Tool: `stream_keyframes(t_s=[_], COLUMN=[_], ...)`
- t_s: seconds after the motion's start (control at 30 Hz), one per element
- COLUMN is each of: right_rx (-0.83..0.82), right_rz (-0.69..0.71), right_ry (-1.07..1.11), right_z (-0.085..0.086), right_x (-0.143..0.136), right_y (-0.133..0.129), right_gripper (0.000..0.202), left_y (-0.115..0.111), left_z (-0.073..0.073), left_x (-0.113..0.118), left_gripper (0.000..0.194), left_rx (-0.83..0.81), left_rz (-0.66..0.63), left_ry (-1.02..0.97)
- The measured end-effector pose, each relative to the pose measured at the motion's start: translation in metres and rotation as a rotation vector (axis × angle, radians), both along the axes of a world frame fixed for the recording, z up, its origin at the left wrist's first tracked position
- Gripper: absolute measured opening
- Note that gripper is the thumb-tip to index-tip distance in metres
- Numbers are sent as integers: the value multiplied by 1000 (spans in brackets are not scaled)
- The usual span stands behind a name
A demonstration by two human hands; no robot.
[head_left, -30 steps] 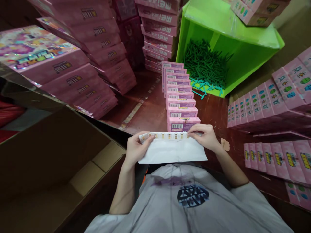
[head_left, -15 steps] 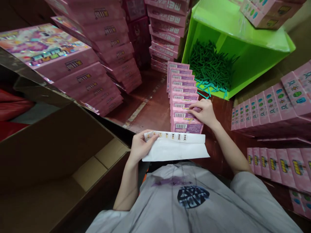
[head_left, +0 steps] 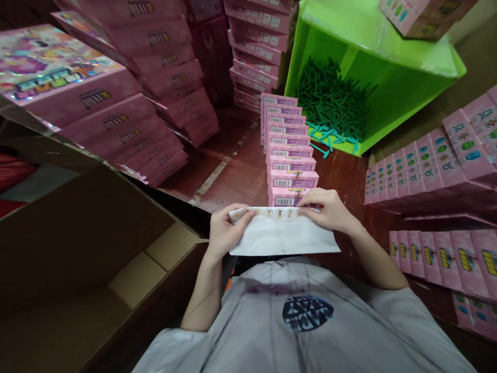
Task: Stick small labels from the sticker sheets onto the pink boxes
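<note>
Sticker sheet [head_left: 285,235]: we have it between our two hands, just in front of our grey shirt [head_left: 267,321] and near the closest of the pink boxes [head_left: 291,139].
Long axis: it runs from our left to our right, across the body and almost level, while the row of boxes stretches away from us.
Pointing: the narrow band with the round stickers [head_left: 279,213] lies along the far edge, facing the boxes; the broad blank part comes back toward our shirt.
Left hand [head_left: 227,230]: our thumb lies over the band and the fingers are behind it, gripping the sheet's left end.
Right hand [head_left: 325,210]: our thumb and forefinger pinch the far edge, right of the middle; whether a single sticker is between them, we cannot tell.
Change: half a second ago our right hand was out at the boxes and only the left held the sheet; now both hands are on it. Our left grip is much the same, and fewer stickers show clear of our fingers.
Red table [head_left: 223,178]: beyond our hands it bears the boxes and a bright green bin [head_left: 368,41] with green sticks [head_left: 334,98] inside.
Open carton [head_left: 77,233]: it stands at our left.
</note>
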State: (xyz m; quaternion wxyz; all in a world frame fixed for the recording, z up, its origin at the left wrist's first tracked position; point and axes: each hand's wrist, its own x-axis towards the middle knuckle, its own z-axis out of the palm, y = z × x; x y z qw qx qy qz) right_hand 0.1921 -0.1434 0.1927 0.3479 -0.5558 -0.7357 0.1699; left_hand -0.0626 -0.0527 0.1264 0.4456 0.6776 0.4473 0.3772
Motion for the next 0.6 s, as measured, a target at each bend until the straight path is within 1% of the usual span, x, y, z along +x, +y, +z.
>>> stream_keyframes(t_s=[0.1, 0.2, 0.37, 0.43, 0.53, 0.6], right_rx=[-99, -121, 18, 67, 93, 119], right_rz=[-25, -44, -92, -76, -49, -121], right_ry=[53, 65, 84, 94, 154, 204], right_z=[-1, -1, -3, 0, 10, 18], right_x=[5, 8, 5, 5, 11, 22], right_y=[3, 5, 6, 10, 24, 42], right_gripper=[2, 4, 9, 13, 14, 10], left_y=[-2, -3, 2, 5, 9, 11], left_z=[3, 6, 7, 6, 4, 3], left_x=[5, 8, 11, 12, 11, 9], left_gripper=[16, 15, 21, 23, 25, 24], left_rx=[43, 63, 0, -36, -53, -36], left_rz=[0, -7, 33, 53, 73, 83], left_ry=[-13, -19, -5, -10, -16, -10])
